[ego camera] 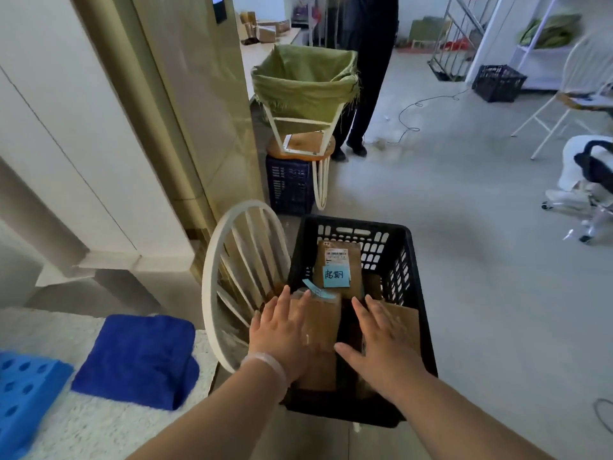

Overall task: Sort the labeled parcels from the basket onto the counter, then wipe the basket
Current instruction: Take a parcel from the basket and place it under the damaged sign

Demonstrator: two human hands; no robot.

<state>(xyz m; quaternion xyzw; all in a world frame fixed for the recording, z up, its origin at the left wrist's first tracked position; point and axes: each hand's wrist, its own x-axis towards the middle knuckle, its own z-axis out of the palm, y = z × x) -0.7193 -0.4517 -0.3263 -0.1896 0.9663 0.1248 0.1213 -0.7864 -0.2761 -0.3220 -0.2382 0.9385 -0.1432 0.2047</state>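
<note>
A black plastic basket [411, 260] stands on a white chair [215, 260] and holds several brown cardboard parcels. The far parcel [336, 257] leans upright and carries a blue handwritten note. My left hand [282, 323] lies over the near-left parcel [323, 323], fingers spread and straight. Over the near-right parcel [406, 322] is my right hand [381, 343], also with spread fingers. Neither hand grips anything. Whether the palms touch the cardboard is unclear.
A folded blue cloth [139, 356] lies on the speckled white counter [99, 433] at lower left, beside a blue perforated block [23, 393]. Ahead stand a green-bag-lined frame [303, 81] on a stool, a dark crate [288, 185] and a person's legs [365, 94].
</note>
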